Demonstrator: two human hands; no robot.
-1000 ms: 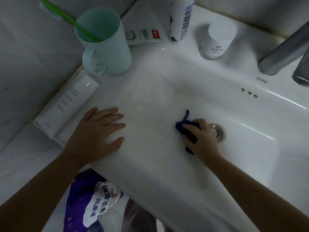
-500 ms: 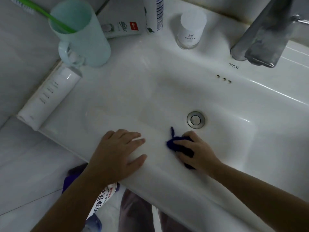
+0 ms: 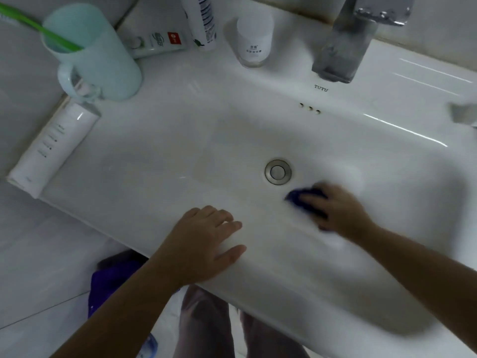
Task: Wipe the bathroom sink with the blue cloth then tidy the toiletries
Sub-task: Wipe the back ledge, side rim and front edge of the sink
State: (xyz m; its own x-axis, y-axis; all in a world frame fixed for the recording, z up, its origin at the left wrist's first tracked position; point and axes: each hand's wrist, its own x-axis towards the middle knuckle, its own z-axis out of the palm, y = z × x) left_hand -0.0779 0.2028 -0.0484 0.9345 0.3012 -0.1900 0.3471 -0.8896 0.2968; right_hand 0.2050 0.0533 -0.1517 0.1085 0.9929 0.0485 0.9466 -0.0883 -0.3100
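The white sink (image 3: pixel 160 156) fills most of the view, with its metal drain (image 3: pixel 278 172) near the middle. My right hand (image 3: pixel 338 210) holds the bunched blue cloth (image 3: pixel 296 198) and presses it on the basin floor, just right of and below the drain. The hand is blurred. On the front rim my left hand (image 3: pixel 204 244) rests flat with its fingers spread. Toiletries stand along the back and left rim: a mint cup (image 3: pixel 95 52) with a green toothbrush (image 3: pixel 38 28), a lying toothpaste tube (image 3: pixel 157 42), a spray can (image 3: pixel 202 21), a small white jar (image 3: pixel 254 37) and a lying white tube (image 3: pixel 51 148).
The chrome tap (image 3: pixel 346 45) stands at the back right of the basin. Three overflow holes (image 3: pixel 309 108) sit below it. Under the front rim are my legs (image 3: pixel 206 326) and a purple bag (image 3: pixel 111 282) on the tiled floor.
My right hand has dragged the blue cloth from left of the drain toward the front, then to the drain's right. My left hand has slid right along the front rim. The view has shifted right.
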